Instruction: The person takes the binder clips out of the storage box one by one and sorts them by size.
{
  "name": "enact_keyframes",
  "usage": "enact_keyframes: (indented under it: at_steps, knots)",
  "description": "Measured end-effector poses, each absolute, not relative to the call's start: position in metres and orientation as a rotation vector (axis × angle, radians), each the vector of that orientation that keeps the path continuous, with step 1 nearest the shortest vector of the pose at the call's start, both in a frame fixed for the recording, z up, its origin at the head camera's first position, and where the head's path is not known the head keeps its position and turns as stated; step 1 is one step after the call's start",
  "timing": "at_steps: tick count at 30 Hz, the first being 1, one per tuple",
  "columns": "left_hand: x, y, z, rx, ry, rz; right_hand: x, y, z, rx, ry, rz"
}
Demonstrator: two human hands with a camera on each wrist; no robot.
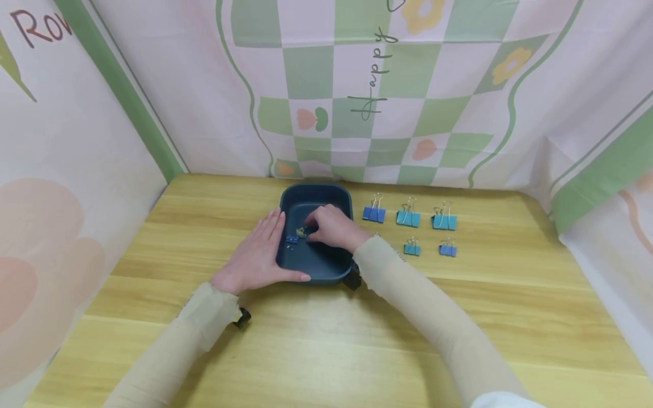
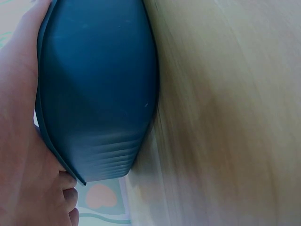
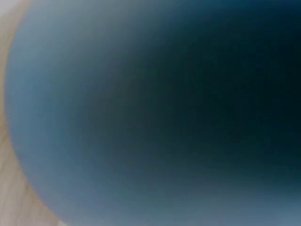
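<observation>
A dark blue tray with raised walls sits toward the back of the wooden table. My left hand rests on its left rim, fingers straight along the side and thumb laid over the near left corner. In the left wrist view the tray's outer wall fills the space beside that hand. My right hand reaches down inside the tray with bent fingers. By its fingertips are a small pale gold clip and a small blue binder clip. Whether the fingertips pinch anything I cannot tell. The right wrist view is a dark blur.
Right of the tray, a back row holds a blue binder clip and two teal binder clips, handles up. Nearer are a small teal clip and a small blue clip. A patterned curtain hangs behind the table.
</observation>
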State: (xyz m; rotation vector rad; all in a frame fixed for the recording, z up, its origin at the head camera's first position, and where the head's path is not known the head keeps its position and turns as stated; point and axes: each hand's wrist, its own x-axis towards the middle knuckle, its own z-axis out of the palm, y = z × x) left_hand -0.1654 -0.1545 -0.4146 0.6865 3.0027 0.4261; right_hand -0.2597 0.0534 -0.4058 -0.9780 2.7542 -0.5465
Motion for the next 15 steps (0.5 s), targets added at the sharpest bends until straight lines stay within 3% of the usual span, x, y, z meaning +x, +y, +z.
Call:
enact_keyframes:
  at_steps: [15]
  knots:
    - [-0.1664, -0.1548, -0.4158, 0.685, 3.008, 0.423, -0.2602, 0.0539, -0.4081, -1.026, 2.764, -0.524]
